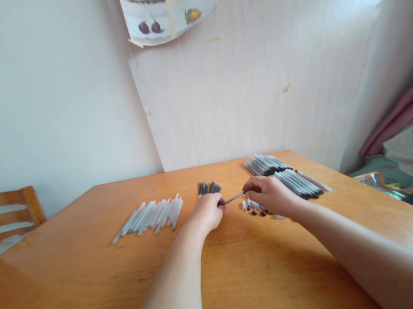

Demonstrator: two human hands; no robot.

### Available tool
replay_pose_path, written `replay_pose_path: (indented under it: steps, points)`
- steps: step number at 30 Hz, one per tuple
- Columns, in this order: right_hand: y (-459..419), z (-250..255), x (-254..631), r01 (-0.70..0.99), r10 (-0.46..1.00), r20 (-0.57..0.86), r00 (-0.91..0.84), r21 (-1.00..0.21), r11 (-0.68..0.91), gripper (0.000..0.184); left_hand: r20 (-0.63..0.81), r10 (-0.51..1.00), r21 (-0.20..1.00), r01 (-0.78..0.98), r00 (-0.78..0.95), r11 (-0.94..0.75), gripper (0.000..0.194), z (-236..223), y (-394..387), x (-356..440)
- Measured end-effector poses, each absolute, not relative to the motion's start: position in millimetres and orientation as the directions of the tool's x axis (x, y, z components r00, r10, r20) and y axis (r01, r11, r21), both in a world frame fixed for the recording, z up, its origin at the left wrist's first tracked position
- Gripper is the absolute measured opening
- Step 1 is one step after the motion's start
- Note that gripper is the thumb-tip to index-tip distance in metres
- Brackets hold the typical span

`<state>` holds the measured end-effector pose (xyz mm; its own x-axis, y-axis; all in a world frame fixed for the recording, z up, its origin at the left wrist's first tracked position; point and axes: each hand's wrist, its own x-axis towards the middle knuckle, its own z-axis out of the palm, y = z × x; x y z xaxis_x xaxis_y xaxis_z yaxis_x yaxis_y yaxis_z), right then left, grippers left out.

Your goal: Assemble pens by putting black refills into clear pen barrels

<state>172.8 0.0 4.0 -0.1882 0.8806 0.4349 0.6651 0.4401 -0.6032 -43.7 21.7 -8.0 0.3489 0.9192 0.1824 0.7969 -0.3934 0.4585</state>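
My left hand (210, 210) is closed on one end of a slim pen (234, 198), held slantwise above the table. At its other, dark end the fingers of my right hand (268, 192) are pinched; whether they hold a separate small part there is hidden. Just behind my left hand lies a bunch of thin dark pen refills (208, 187), partly covered by it. Small black and white pen caps (253, 208) are scattered below my right hand. Whitish pen barrels (150, 216) lie side by side to the left.
Two groups of grey pens with black ends lie at the right, a back pile (266, 163) and a nearer row (297, 184). One pen (313, 180) lies apart beside them. The wooden table (73, 273) meets a wall; a chair (5, 214) stands left.
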Motion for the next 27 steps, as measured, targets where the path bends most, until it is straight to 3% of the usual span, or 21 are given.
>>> replay_pose_path:
  steps: [18, 22, 27]
  points:
    - [-1.4, 9.2, 173.8, 0.640, 0.920, 0.353, -0.170, -0.670, 0.375, 0.016, 0.196, 0.890, 0.439, 0.775, 0.412, -0.455, 0.016, -5.4, 18.7, -42.0]
    - [-1.9, 10.4, 175.8, 0.699, 0.936, 0.310, -0.168, -0.632, 0.334, 0.018, 0.215, 0.880, 0.429, 0.768, 0.425, -0.476, 0.017, -5.2, 18.9, -41.8]
    - [-2.6, 8.9, 175.1, 0.735, 0.921, 0.360, -0.151, -0.582, 0.348, 0.028, 0.229, 0.853, 0.420, 0.743, 0.469, -0.521, 0.017, -5.6, 20.4, -41.7]
